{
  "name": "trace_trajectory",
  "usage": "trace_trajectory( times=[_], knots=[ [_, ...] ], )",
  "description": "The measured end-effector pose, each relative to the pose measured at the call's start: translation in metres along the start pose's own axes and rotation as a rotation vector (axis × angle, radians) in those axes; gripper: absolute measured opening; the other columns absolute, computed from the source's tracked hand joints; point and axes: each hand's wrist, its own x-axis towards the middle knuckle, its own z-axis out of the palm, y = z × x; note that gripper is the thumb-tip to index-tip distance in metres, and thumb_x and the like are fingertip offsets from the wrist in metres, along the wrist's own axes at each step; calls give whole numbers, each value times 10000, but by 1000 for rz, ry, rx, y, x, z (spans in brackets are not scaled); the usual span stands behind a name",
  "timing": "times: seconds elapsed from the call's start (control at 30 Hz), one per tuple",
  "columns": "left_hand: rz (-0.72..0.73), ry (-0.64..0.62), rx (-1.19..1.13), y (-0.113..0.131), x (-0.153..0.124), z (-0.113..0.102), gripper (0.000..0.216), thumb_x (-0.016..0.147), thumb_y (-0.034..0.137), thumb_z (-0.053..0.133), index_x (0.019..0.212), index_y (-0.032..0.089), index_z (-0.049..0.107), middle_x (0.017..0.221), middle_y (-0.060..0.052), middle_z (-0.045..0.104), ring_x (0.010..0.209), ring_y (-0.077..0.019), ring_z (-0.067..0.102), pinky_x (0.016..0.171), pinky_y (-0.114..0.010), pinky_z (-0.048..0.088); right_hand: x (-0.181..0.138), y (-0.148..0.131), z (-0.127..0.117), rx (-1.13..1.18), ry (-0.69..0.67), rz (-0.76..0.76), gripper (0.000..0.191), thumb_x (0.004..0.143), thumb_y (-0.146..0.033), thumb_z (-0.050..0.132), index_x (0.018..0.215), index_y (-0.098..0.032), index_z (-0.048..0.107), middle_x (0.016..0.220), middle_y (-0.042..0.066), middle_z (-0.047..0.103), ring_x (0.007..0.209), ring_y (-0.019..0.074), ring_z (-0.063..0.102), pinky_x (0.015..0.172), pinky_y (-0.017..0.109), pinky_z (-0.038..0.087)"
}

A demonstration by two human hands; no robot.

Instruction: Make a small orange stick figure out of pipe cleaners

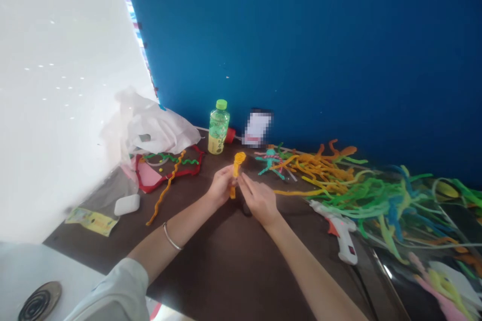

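Above the middle of the brown table, a yellow-orange piece of twisted pipe cleaner (238, 159) stands upright between my hands, with a rounded knot at its top and a short tail below. My left hand (221, 186) is closed around its stem. From the other side, my right hand (259, 198) has its fingers pressed together against the same stem, and its fingertips are partly hidden. A single yellow pipe cleaner (297, 192) lies behind my right hand and runs toward the pile on the right.
Right of my hands lie a small teal pipe-cleaner figure (270, 162), heaped orange pipe cleaners (320, 165), green ones (372, 193) and a white glue gun (342, 235) with its cord. A drink bottle (219, 128), white plastic bag (161, 125) and white case (127, 205) stand or lie leftward.
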Motion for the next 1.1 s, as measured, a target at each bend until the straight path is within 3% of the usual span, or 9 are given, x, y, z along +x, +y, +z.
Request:
trace_trajectory(
  times=[0.13, 0.27, 0.5, 0.77, 1.0, 1.1],
  knots=[
    [-114, -37, -145, 2, 1, -1, 143, 653, 124, 656, 682, 103, 517, 481, 101, 250, 367, 15, 210, 333, -86, 203, 2, 4, 1, 137, 108, 140, 335, 879, -206, 354, 1034, -211, 651, 961, 92, 666, 843, 173, 606, 749, 270, 425],
    [-266, -42, -294, 5, -1, 1, 105, 713, 56, 582, 692, 101, 489, 503, 94, 255, 351, 20, 216, 310, -66, 197, 8, 0, -6, 321, 208, 390, 295, 832, -369, 452, 890, -211, 694, 782, 62, 651, 726, 155, 602, 667, 234, 430],
    [-387, -58, -436, 12, -9, 4, 132, 807, 37, 440, 701, 111, 468, 547, 60, 319, 349, 28, 254, 319, -56, 222, 16, 2, -19, 754, 199, 503, 252, 733, -407, 568, 761, -190, 694, 741, 54, 652, 724, 186, 598, 694, 288, 470],
    [-412, -57, -418, 11, -10, -1, 135, 812, 48, 424, 725, 111, 506, 588, 37, 382, 352, 29, 242, 324, -57, 237, 16, 15, -19, 953, 5, 523, 340, 697, -456, 576, 809, -158, 696, 806, 73, 686, 776, 227, 614, 719, 336, 474],
    [-396, -145, -233, 12, -10, -1, 105, 723, 24, 508, 652, 89, 551, 491, 69, 285, 356, 17, 240, 328, -67, 224, 25, 46, -35, 943, -371, 372, 367, 704, -462, 568, 839, -140, 680, 852, 65, 686, 824, 225, 600, 734, 310, 449],
    [-319, -258, -11, 12, -11, 2, 22, 646, 86, 623, 640, 75, 606, 538, 35, 403, 389, 15, 304, 337, -97, 246, 34, 61, -46, 839, -526, 299, 323, 706, -422, 557, 840, -152, 676, 868, 52, 687, 817, 219, 599, 726, 298, 442]
  ],
)
